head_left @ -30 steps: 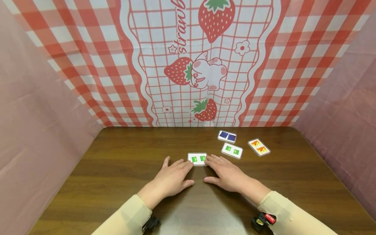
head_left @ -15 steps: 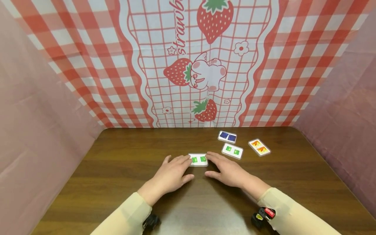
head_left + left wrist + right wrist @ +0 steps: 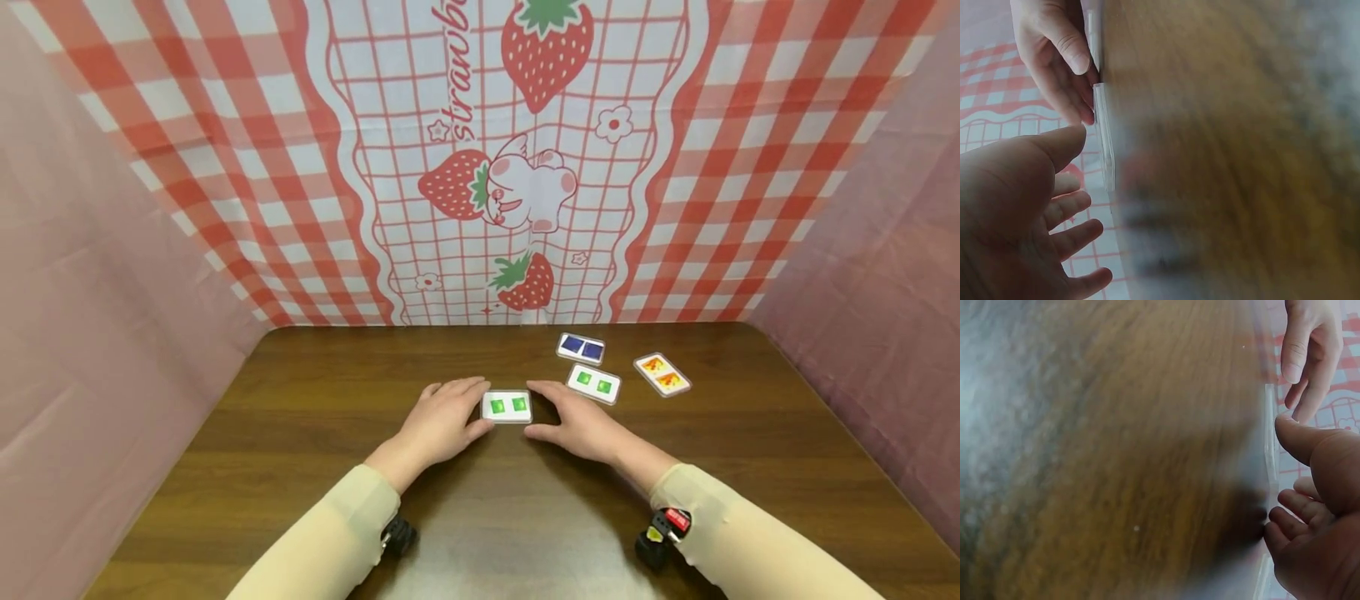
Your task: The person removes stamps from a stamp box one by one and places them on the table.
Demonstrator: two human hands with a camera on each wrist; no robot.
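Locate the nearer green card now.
In the head view, the nearer green card lies below centre, between the left hand and the right hand, left of the other green card.

near green-marked card (image 3: 1104, 140) edge-on with printed face hidden, and tabletop (image 3: 1241, 137) a blur, in the left wrist view

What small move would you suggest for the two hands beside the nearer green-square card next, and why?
Probably bring the left hand and right hand slightly inward to grip the nearer green-square card by its short ends, since it lies between them and neither hand grips it yet.
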